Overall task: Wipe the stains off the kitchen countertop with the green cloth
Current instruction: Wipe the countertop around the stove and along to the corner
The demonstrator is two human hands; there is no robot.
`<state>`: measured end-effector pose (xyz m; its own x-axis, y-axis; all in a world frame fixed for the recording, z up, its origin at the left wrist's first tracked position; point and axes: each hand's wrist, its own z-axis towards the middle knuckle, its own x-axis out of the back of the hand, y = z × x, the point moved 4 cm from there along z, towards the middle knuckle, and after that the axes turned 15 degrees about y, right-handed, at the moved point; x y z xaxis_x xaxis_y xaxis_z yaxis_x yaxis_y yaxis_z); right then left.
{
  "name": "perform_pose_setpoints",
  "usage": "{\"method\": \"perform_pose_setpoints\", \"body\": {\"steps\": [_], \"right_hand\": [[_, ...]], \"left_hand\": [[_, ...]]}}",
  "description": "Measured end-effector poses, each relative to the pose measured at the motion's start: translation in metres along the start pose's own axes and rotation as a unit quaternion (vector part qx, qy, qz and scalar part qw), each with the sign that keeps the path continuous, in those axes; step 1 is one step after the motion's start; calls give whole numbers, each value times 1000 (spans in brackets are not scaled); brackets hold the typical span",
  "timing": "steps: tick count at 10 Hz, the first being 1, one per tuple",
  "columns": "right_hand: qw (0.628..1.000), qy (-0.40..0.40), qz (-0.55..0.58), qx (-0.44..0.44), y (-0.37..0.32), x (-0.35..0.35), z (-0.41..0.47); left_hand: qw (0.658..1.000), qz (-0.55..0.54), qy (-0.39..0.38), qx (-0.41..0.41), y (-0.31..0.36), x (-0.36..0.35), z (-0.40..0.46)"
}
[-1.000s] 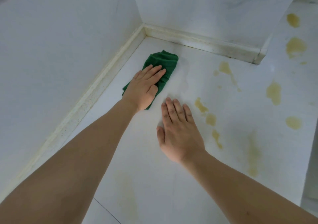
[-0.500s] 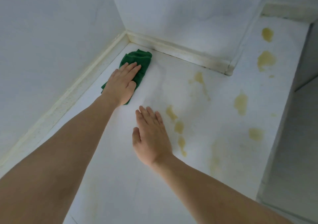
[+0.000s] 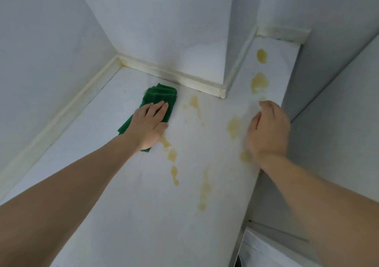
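Observation:
The green cloth (image 3: 162, 97) lies folded on the white countertop (image 3: 131, 205), near the back corner. My left hand (image 3: 150, 123) presses flat on it with straight fingers, covering its near half. Several yellow stains mark the surface: a chain of blots (image 3: 172, 160) just right of my left wrist, one blot (image 3: 194, 102) beside the cloth, a streak (image 3: 204, 188) nearer the front. My right hand (image 3: 267, 129) is blurred, fingers loosely curled, holding nothing, hovering near the counter's right edge over a stain (image 3: 233, 127).
White walls close the counter on the left and back, with a raised yellowed trim (image 3: 174, 77) along their foot. A wall column juts out at the back; a narrow strip beside it carries two more stains (image 3: 259, 82). The counter drops off at its right edge (image 3: 254, 184).
My right hand has lifted off the countertop and swung to the right edge. My left hand and the cloth have slid right, away from the left wall toward the stains.

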<state>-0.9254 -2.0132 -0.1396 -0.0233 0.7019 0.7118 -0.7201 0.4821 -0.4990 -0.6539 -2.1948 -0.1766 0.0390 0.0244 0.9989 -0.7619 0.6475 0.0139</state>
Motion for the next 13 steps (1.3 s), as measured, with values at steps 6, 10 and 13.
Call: {"method": "perform_pose_setpoints", "body": {"steps": [6,10,13], "right_hand": [[838,-5,150,-525,58,-40,-9],[833,-71,190,-514,67,-42,-12],[895,-15,130,-426,55,-11,-22]], "left_hand": [[995,-73,20,-62,73,9,0],[995,-57,50,-72,72,5,50],[996,-68,50,-26,78,6,25]]}}
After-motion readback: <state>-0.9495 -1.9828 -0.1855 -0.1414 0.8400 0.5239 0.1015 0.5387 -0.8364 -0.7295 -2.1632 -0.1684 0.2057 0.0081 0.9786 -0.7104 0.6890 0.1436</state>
